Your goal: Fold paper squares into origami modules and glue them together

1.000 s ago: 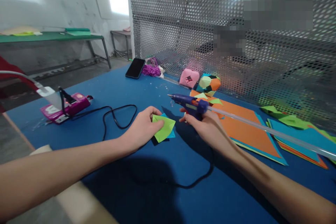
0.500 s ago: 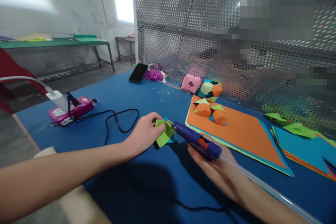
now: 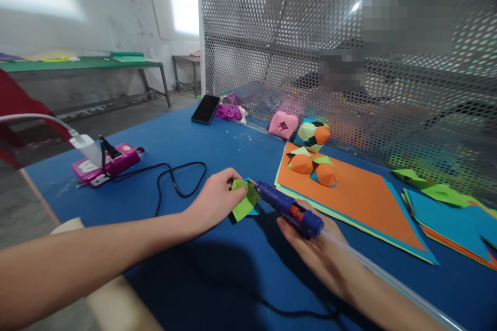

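Note:
Near the middle of the blue table (image 3: 166, 134), my left hand (image 3: 217, 197) pinches a folded green and blue paper piece (image 3: 245, 204). My right hand (image 3: 310, 248) is wrapped round a dark blue glue gun (image 3: 285, 206), whose tip meets the upper edge of the paper. A long clear glue stick (image 3: 388, 280) runs out of the gun's back toward the lower right. Behind the gun, folded orange pieces (image 3: 300, 164) sit on a stack of orange, blue and green sheets (image 3: 361, 191).
A purple power strip (image 3: 106, 164) with a black cable (image 3: 171, 170) lies on the left. Further back are a phone (image 3: 205, 109), purple string (image 3: 228, 112), a pink paper box (image 3: 283, 124) and a multicoloured paper ball (image 3: 312, 133). Blue sheets (image 3: 446, 222) lie right. Perforated metal (image 3: 248, 20) borders the table.
The glue gun has tilted a little, its back end shifting slightly left. The paper in my left hand has turned slightly. Both hands keep their holds.

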Demonstrator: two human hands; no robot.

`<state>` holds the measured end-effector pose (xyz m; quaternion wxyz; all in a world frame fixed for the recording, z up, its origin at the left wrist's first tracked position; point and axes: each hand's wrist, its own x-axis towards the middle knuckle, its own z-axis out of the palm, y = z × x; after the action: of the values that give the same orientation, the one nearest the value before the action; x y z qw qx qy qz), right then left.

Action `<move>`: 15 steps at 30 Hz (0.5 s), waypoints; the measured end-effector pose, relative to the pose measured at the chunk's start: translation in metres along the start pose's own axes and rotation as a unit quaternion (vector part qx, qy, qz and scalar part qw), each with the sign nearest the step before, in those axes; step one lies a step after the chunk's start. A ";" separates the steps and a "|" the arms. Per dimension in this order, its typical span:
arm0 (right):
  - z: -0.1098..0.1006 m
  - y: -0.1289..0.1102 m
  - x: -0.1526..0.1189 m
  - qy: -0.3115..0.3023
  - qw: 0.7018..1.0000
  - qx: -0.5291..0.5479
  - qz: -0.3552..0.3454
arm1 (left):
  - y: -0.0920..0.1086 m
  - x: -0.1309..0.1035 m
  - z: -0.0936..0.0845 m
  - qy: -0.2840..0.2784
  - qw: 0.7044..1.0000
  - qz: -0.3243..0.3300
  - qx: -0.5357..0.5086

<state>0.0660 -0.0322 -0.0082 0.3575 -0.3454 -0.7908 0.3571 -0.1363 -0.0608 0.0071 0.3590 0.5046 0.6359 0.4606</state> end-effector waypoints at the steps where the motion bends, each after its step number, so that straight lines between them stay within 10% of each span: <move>1: 0.001 -0.001 0.000 -0.001 1.000 0.003 -0.001 | 0.000 0.000 0.000 -0.004 1.000 0.001 -0.005; 15: 0.005 -0.001 -0.003 0.014 1.000 0.012 0.008 | 0.002 -0.001 0.000 -0.005 1.000 0.001 -0.006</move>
<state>0.0635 -0.0366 -0.0103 0.3701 -0.3527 -0.7784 0.3643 -0.1355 -0.0618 0.0089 0.3646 0.5059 0.6308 0.4617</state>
